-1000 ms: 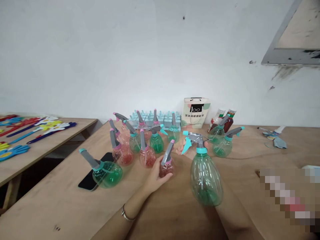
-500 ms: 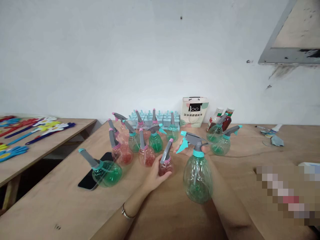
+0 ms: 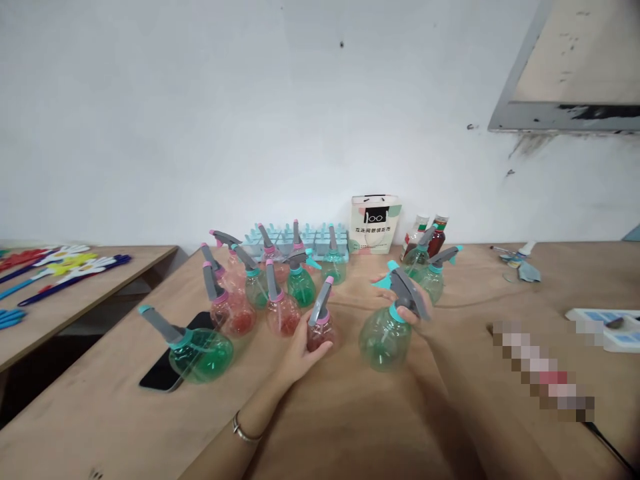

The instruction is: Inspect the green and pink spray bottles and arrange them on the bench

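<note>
My left hand (image 3: 299, 347) is wrapped round a small pink spray bottle (image 3: 320, 328) with a grey trigger, standing on the wooden table (image 3: 350, 413). My right hand (image 3: 407, 308) grips the neck of a larger green spray bottle (image 3: 383, 339) with a teal collar and grey trigger, which is tilted and low over the table just right of the pink one. A cluster of several pink and green spray bottles (image 3: 280, 293) stands behind and left of my hands.
A black phone (image 3: 163, 370) lies under a green bottle (image 3: 200, 352) at the left. A pale blue tray (image 3: 295, 237), paper bag (image 3: 374, 223) and two dark bottles (image 3: 430, 233) stand by the wall. Coloured hand clappers (image 3: 60, 263) lie on a side table.
My right hand has carried the green spray bottle forward and down, tilting it, until it sits close beside the pink bottle. My left hand has stayed on the pink bottle. The view shifted slightly.
</note>
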Available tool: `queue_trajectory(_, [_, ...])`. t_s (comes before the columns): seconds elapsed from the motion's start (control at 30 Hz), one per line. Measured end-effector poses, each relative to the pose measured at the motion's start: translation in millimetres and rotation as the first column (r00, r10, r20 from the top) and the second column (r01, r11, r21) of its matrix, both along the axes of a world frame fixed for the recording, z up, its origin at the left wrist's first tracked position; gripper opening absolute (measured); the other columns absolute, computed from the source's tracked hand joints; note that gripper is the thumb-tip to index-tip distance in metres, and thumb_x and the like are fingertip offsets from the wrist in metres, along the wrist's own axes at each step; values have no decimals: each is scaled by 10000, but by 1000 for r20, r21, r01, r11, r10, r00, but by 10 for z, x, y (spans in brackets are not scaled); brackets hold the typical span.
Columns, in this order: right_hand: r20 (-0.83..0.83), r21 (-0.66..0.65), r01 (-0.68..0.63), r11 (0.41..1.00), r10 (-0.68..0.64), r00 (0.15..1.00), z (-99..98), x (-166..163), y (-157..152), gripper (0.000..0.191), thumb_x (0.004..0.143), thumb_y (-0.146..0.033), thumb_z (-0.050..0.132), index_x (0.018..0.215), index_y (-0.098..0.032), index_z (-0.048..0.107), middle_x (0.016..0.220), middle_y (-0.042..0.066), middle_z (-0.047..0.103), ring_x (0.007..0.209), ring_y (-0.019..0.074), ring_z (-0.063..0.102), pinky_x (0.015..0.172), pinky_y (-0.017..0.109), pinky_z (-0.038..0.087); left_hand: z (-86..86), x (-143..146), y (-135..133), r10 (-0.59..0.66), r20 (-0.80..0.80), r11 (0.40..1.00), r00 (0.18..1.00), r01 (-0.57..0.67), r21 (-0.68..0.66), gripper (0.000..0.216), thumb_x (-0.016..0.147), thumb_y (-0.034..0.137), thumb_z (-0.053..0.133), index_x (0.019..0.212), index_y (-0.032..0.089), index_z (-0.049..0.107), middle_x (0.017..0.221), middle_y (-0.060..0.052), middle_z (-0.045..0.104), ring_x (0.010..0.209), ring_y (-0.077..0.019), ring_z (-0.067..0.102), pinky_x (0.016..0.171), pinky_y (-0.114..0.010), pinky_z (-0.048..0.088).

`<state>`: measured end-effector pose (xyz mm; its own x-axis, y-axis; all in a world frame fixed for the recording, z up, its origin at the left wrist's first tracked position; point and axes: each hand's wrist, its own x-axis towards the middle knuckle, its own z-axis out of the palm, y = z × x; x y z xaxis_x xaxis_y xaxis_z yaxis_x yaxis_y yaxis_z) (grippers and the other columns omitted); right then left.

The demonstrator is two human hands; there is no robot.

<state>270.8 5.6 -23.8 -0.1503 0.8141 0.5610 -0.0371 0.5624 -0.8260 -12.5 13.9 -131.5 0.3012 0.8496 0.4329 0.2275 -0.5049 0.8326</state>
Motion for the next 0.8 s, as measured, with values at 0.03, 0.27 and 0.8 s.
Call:
queue_trajectory(0.03, [6,30,48,998,-48,999,-44,96,-87,546,754,-511,769,1232,-297,615,1205,86,670,1061,273,669,933,470,564,-9,-3,6,0,2,1000,1000,0,-3,682,853,349,672,1439,224,346,1444,-120,496,1365,-281,462,1178,-507,328])
queue_trajectory(0.27, [-116,38,699,714,-691,713,-179,858,-627,449,733,-404,778,1135,-261,639,1141,81,680,852,228,697,787,420,583,-66,8,36,32,36,999,999,-30,-34,732,823,394,692,1447,214,354,1449,-130,503,1384,-303,449,1191,-524,308])
queue_trajectory(0.8, [-193,-14,935,356,-918,346,-453,2099,924,807,606,-488,747,1292,-184,449,1392,165,436,1300,293,474,1051,489,443,-200,8,40,-27,63,989,998,36,-143,807,775,510,712,1428,198,356,1444,-139,506,1375,-313,459,1189,-515,313])
